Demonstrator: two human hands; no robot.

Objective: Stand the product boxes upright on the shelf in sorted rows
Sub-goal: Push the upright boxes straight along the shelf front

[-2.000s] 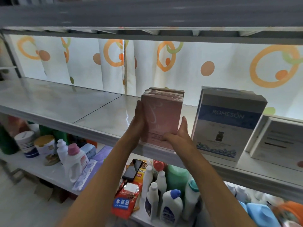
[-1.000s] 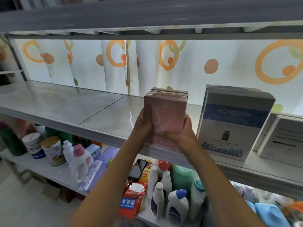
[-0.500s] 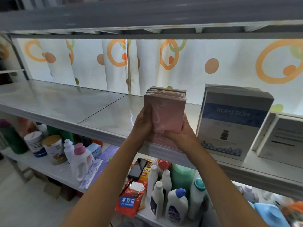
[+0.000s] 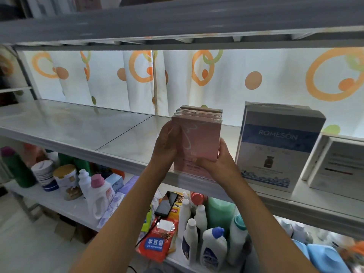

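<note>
Pink product boxes, several packed front to back, are standing upright near the front edge of the shelf, just left of the blue-and-grey Romeson box. Head view: the left hand is pressing along the stack's left side while the right hand is cupping its lower right corner, fingers curled round it. Judged sound practice: the person is best squeezing evenly, pushing the row back square, keeping faces flush and clear of the neighbour.
</note>
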